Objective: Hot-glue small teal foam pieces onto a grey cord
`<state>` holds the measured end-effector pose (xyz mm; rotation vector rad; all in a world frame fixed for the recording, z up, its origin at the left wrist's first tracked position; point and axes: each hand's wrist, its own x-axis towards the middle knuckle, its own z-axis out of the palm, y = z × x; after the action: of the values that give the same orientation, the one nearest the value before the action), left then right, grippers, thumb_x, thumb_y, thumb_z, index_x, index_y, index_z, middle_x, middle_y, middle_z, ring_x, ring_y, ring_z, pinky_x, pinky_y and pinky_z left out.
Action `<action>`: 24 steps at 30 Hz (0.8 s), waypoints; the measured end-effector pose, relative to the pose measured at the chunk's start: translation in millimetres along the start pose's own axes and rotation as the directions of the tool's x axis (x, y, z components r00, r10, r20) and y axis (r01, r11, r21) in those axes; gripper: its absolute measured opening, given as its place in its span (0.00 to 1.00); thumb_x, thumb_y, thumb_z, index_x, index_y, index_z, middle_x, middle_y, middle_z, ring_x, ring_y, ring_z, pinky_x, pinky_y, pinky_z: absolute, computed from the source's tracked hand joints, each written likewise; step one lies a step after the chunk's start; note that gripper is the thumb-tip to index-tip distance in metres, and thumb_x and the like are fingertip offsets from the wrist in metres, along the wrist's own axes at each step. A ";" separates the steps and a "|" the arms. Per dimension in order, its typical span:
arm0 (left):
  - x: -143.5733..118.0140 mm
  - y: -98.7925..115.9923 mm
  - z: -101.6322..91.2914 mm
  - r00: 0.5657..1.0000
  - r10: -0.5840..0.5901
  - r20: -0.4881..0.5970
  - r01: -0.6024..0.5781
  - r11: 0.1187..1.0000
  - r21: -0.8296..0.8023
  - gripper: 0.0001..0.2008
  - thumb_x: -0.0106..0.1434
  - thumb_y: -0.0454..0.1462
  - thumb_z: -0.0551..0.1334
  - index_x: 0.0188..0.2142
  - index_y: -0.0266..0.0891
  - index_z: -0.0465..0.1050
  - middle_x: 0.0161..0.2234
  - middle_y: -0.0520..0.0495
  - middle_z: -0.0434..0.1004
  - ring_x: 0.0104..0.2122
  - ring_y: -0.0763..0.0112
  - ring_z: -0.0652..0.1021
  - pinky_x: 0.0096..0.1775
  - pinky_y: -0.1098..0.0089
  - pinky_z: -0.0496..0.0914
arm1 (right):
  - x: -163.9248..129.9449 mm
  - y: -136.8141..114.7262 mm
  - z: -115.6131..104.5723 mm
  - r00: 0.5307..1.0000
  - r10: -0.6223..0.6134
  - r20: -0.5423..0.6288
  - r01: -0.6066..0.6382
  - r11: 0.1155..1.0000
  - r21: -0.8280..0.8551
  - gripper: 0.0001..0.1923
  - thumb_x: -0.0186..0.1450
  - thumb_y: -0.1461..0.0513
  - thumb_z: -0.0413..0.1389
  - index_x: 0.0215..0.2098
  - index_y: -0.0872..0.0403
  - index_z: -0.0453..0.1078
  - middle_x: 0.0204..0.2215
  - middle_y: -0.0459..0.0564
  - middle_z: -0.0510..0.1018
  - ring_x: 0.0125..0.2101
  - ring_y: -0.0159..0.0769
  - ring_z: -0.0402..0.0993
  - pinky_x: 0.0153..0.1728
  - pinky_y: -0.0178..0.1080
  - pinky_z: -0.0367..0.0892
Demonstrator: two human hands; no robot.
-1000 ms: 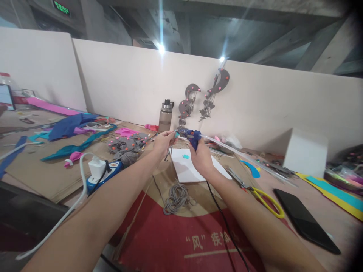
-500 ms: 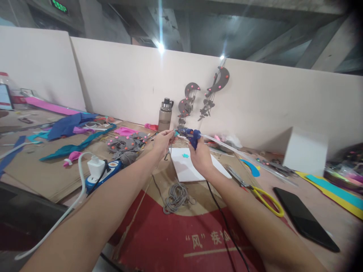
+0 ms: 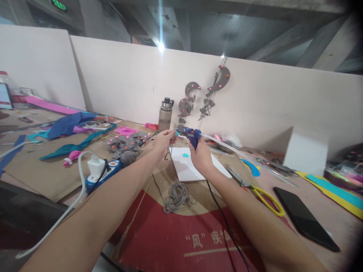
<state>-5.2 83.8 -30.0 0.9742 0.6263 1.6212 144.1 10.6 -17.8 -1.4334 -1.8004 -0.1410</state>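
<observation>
My right hand (image 3: 200, 155) grips a blue hot glue gun (image 3: 190, 135) with a clear glue stick trailing to the right and a black cord hanging down. Its nozzle points left at a small teal piece (image 3: 177, 133) pinched in the fingertips of my left hand (image 3: 163, 141). Both hands are raised above a white board (image 3: 195, 169) that carries a small teal flower shape (image 3: 185, 155). A thin grey string hangs from my left hand.
A coil of grey cord (image 3: 177, 195) lies in front of the board. Yellow-handled scissors (image 3: 256, 193) and a black phone (image 3: 304, 219) lie at right. A power strip (image 3: 102, 172), a grey bottle (image 3: 165, 115), coloured foam scraps and grey moon decorations (image 3: 208, 94) surround the cardboard.
The hands have stayed almost still, with the glue gun nozzle held against the teal piece; the view has shifted only slightly.
</observation>
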 end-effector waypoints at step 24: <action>3.3 -2.5 -4.1 1.000 0.015 0.008 -0.015 1.000 -0.008 0.11 0.50 0.37 0.70 0.28 0.33 0.72 0.22 0.51 0.72 0.20 0.78 0.72 0.23 0.76 0.63 | -0.7 0.7 1.1 1.000 0.006 0.016 -0.006 1.000 -0.018 0.18 0.66 0.59 0.46 0.52 0.59 0.58 0.39 0.62 0.77 0.36 0.51 0.75 0.38 0.47 0.67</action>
<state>-7.6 88.0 -33.2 0.9814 0.6077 1.6309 144.3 10.9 -19.3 -1.4566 -1.8115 -0.1439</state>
